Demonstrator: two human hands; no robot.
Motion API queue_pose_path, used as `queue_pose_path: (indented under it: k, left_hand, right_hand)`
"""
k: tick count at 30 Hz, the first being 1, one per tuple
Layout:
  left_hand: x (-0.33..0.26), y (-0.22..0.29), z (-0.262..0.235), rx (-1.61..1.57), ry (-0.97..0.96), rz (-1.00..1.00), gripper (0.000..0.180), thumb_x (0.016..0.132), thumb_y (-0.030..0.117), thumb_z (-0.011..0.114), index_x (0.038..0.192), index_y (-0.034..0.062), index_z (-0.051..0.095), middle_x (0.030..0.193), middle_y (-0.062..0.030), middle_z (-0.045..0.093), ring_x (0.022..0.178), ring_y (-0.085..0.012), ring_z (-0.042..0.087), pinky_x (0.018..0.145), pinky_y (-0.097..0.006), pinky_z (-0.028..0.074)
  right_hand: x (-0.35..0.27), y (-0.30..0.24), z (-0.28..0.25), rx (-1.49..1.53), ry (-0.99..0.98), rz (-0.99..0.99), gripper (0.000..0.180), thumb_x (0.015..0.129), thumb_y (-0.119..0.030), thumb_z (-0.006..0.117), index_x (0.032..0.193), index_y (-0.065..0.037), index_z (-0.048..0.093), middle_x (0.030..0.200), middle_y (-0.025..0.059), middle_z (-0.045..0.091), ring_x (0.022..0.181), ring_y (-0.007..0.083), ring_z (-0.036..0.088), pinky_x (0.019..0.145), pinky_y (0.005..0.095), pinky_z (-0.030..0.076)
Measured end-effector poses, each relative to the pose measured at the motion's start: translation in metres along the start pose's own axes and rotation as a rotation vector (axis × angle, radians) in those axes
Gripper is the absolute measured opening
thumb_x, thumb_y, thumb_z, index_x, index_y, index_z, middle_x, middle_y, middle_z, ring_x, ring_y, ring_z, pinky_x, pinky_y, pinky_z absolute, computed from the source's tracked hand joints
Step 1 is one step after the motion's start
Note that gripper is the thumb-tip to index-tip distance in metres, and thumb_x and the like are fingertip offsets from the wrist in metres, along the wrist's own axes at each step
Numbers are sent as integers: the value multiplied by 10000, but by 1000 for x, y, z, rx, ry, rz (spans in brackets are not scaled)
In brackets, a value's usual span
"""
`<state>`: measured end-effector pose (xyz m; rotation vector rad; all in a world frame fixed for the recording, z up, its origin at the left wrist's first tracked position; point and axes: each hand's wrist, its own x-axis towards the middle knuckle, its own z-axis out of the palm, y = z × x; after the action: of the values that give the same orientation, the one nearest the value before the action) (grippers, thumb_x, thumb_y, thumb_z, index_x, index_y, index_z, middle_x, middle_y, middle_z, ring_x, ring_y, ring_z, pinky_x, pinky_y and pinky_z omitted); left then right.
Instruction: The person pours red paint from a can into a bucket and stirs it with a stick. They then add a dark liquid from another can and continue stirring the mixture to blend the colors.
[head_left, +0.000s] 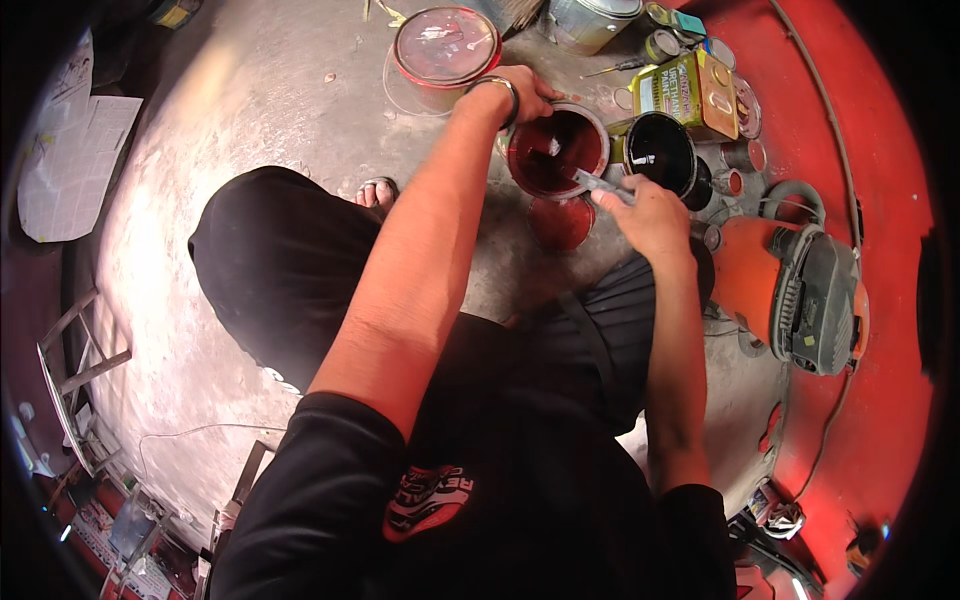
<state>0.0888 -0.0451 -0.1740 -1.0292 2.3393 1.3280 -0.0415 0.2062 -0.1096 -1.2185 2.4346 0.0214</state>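
An open paint can (pixel 537 178) with dark red paint in it stands on the floor in front of me. My left hand (pixel 520 93) grips its far left rim, with a dark band around the wrist. In my right hand (pixel 650 217) is a flat grey stirring blade (pixel 600 185), its tip over the can's near right rim. Whether the tip touches the rim or paint, I cannot tell. A round red-coated lid (pixel 561 222) lies just on the near side of the can. Close by on the right is an open can of black paint (pixel 661 150).
Beyond my left hand stands a lidded paint bucket (pixel 447 48). A yellow-green rectangular tin (pixel 690 97) and several small cans are at the far right. An orange and black machine (pixel 790 290) sits by the red wall (pixel 885 330). Paper sheets (pixel 80 165) lie at far left.
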Motion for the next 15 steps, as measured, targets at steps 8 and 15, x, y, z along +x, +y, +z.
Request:
queue_pose_path:
  k: [8,15]
  left_hand:
    - [-2,4,-8,-47,-57,-15,462,981,282,726,1433,360,675,1212,-43,767,883,-189,750,675,-350,670]
    - [3,16,1,46,5,0,441,984,296,723,1419,361,687,1151,-84,781,618,-237,727,609,-368,633]
  right_hand:
    - [1,-23,28,416,311,-360,198,967,-250,724,1087,-111,799,1025,184,753,936,365,731,817,447,566]
    - [19,-22,27,401,345,-474,278,1035,-244,629,1163,-38,763,1110,184,756,1007,382,726,885,438,572]
